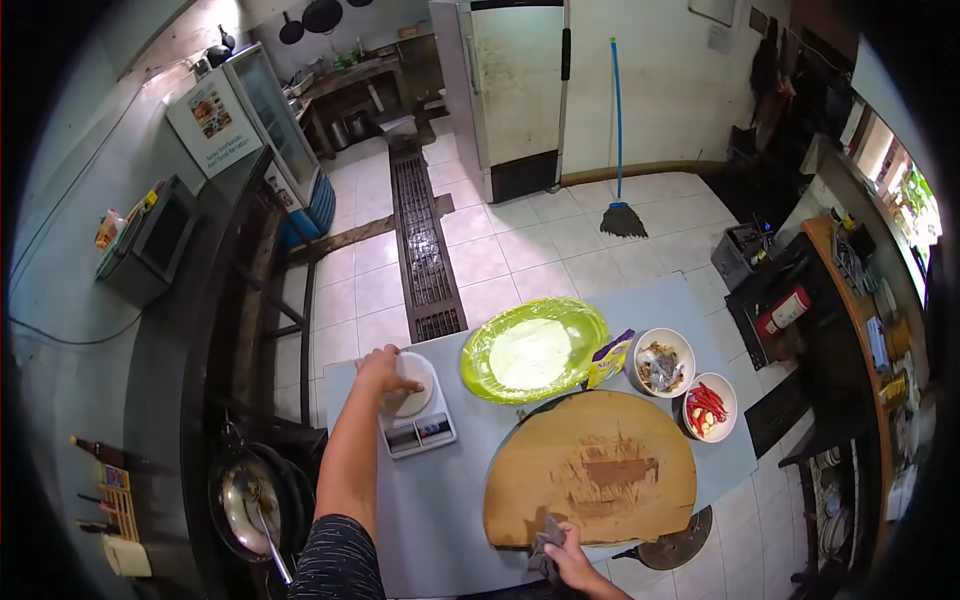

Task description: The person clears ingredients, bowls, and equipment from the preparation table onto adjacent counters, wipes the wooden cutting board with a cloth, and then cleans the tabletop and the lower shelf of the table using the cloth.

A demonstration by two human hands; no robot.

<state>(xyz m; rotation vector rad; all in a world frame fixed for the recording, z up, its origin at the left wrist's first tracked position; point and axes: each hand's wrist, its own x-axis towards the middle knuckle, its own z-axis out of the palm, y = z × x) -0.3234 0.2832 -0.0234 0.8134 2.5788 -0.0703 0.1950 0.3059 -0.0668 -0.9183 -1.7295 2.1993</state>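
My left hand point(385, 372) grips the rim of a white bowl point(412, 400), which rests on a white kitchen scale point(440, 428) at the table's left side. In my right hand point(568, 560) is a grey cloth point(543, 545), held at the near edge of a round wooden chopping board point(540, 470). Behind the board lies a green tray point(478, 352) of white powder under plastic wrap. A purple and yellow packet point(610, 362) leans beside it. Two white bowls stand at the right, one with brown pieces and a small bag point(662, 368), the other with red chillies and garlic point(706, 408).
The grey table point(420, 520) carries these things. A pan point(672, 545) shows below its right near edge. Woks point(240, 510) sit on the left. A dark counter with a microwave point(165, 235) runs along the left; a cluttered shelf point(850, 260) stands right. A broom point(620, 215) leans on the back wall.
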